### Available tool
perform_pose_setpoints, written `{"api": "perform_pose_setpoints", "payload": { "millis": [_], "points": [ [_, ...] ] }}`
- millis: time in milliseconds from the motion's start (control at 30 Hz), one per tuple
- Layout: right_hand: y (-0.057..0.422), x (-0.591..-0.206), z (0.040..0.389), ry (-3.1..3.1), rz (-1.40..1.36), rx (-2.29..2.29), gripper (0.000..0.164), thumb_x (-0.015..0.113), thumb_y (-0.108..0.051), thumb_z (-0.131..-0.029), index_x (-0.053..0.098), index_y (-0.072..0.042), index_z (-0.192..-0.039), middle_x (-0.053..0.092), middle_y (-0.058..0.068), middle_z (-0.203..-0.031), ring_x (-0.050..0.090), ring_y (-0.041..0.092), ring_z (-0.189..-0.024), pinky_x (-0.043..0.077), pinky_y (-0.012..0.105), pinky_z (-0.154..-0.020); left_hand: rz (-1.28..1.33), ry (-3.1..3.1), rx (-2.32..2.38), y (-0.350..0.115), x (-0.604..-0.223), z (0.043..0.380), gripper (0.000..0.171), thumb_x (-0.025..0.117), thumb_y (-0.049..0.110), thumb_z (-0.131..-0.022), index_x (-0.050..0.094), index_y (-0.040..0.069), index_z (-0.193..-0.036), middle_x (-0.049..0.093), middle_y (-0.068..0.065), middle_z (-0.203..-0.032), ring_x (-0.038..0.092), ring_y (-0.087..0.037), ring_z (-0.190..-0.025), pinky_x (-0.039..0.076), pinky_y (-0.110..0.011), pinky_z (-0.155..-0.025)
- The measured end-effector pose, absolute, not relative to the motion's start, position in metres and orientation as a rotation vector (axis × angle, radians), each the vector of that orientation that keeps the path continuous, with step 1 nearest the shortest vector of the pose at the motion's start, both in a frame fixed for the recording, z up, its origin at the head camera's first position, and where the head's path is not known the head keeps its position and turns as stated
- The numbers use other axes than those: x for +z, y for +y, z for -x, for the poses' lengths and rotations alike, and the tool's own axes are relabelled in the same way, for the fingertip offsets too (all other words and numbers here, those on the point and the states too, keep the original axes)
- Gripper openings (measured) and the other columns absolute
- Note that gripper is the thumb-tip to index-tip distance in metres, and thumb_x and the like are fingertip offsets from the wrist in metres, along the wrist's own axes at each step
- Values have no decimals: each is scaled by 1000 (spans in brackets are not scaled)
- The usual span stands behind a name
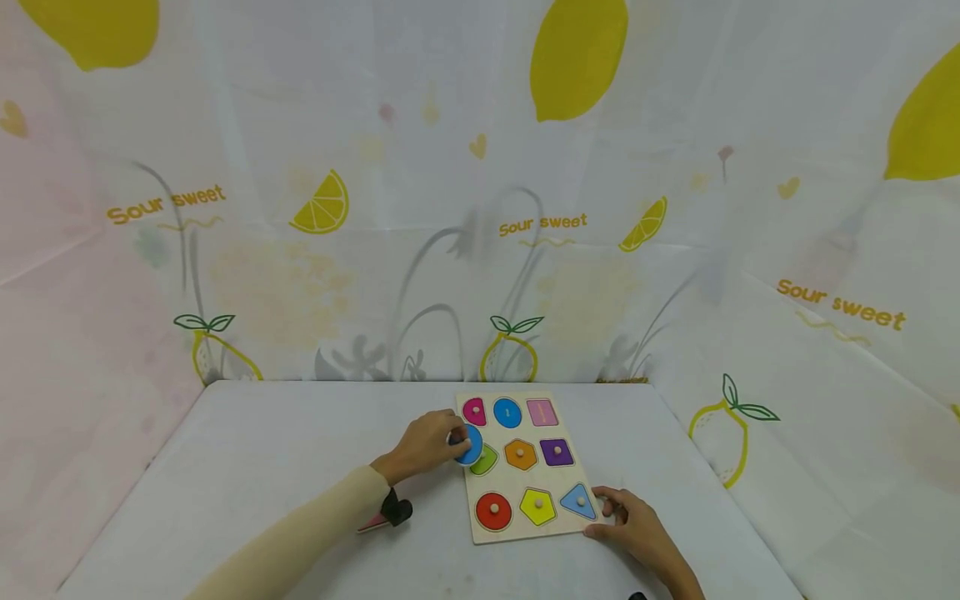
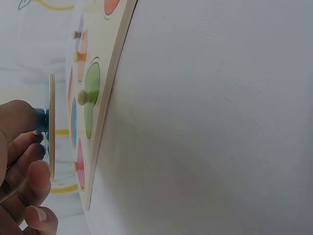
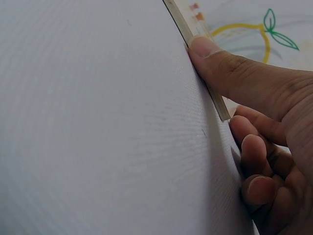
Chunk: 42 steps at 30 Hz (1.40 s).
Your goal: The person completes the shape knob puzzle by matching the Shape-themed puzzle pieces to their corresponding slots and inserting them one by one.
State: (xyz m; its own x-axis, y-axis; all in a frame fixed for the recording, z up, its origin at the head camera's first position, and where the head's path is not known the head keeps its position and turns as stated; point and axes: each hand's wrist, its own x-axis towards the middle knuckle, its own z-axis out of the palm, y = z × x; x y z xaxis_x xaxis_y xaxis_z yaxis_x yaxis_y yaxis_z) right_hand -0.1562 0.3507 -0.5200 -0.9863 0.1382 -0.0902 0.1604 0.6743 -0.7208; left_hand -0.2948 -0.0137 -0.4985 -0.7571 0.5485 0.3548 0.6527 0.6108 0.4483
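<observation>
My left hand [image 1: 429, 442] pinches a blue knobbed puzzle piece [image 1: 471, 446] by its knob, above the left side of a wooden shape puzzle board [image 1: 517, 477]. In the left wrist view the piece [image 2: 52, 127] stands edge-on, apart from the board [image 2: 110, 88]. It partly covers the green piece [image 1: 486, 460] in the head view. My right hand [image 1: 633, 529] holds the board's near right corner, thumb on the near edge and fingers at the side. The right wrist view shows the thumb pressed to the board's edge [image 3: 211, 93].
Knobbed red [image 1: 493, 511], yellow [image 1: 537, 506], light blue [image 1: 579, 501], orange [image 1: 521, 454], purple [image 1: 557, 452] and magenta [image 1: 474, 411] pieces sit in the board. A blue round spot [image 1: 507, 412] and a pink square [image 1: 542, 412] show no knobs. Lemon-print cloth [image 1: 420, 292] surrounds the white table [image 1: 300, 450].
</observation>
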Motion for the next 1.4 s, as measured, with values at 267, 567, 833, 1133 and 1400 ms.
{"api": "perform_pose_setpoints", "payload": {
  "millis": [267,567,833,1133,1400],
  "points": [
    [351,-520,156,2841,-270,-1226,72,97,-32,-68,69,-7,-129,52,0,-90,44,19,-80,35,30,-63,995,-2639,-882,-5,-501,300,12,80,23,-90,73,13,-87,61,6,-81,55,-8,-74,49,-22,-62],
    [352,-518,154,2822,-252,-1266,71,97,-31,-68,69,-7,-129,52,1,-91,44,19,-80,35,29,-64,938,-2655,-903,2,-503,309,13,80,21,-90,73,12,-86,61,4,-80,56,-11,-74,50,-24,-64],
    [351,-517,155,2816,-259,-1262,70,96,-30,-69,69,-7,-129,53,1,-90,44,19,-79,35,29,-63,921,-2667,-916,6,-504,316,14,80,21,-90,71,12,-84,58,6,-78,54,-9,-72,49,-23,-63],
    [352,-518,156,2816,-250,-1273,70,97,-30,-68,69,-8,-129,53,0,-90,44,18,-78,35,28,-62,880,-2702,-896,14,-501,323,13,80,22,-90,72,12,-86,57,5,-77,54,-10,-72,49,-24,-64],
    [353,-518,156,2814,-239,-1296,71,96,-29,-69,69,-7,-130,54,0,-91,44,18,-78,35,28,-63,854,-2716,-875,22,-506,332,14,79,23,-91,72,11,-87,58,5,-77,53,-10,-71,49,-23,-63]
  ]
}}
